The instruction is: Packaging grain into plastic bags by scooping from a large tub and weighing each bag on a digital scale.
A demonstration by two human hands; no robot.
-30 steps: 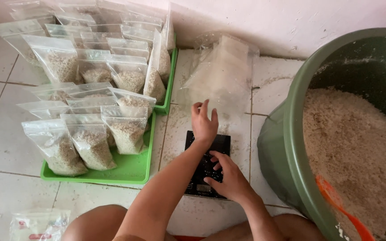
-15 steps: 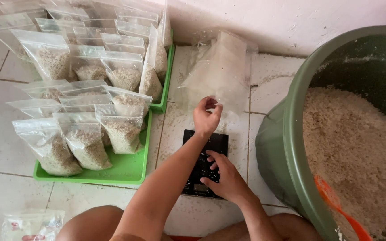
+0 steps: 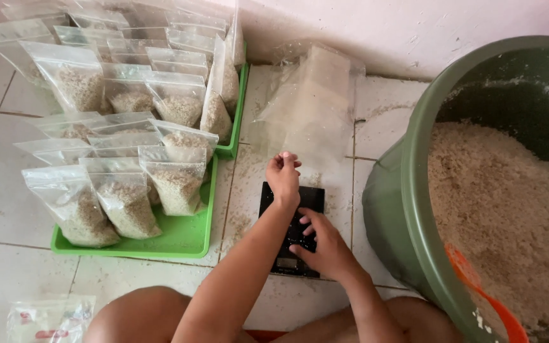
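Note:
My left hand [image 3: 284,174] reaches forward, its fingers pinched together on the near edge of a stack of empty clear plastic bags [image 3: 312,108] lying on the tiled floor by the wall. My right hand [image 3: 325,244] rests with fingers spread on a small black digital scale [image 3: 312,198] on the floor just in front of my knees. Nothing sits on the scale apart from my hand.
A large green tub [image 3: 414,190] of pale rice [image 3: 503,209] stands at the right, with an orange scoop [image 3: 481,292] in it. At the left, green trays [image 3: 179,238] hold several filled clear bags [image 3: 173,181]. Flat plastic packets [image 3: 49,317] lie at the bottom left.
My left hand, spread flat a second ago, has moved forward and closed its fingers at the edge of the bag stack. My right hand stays on the scale.

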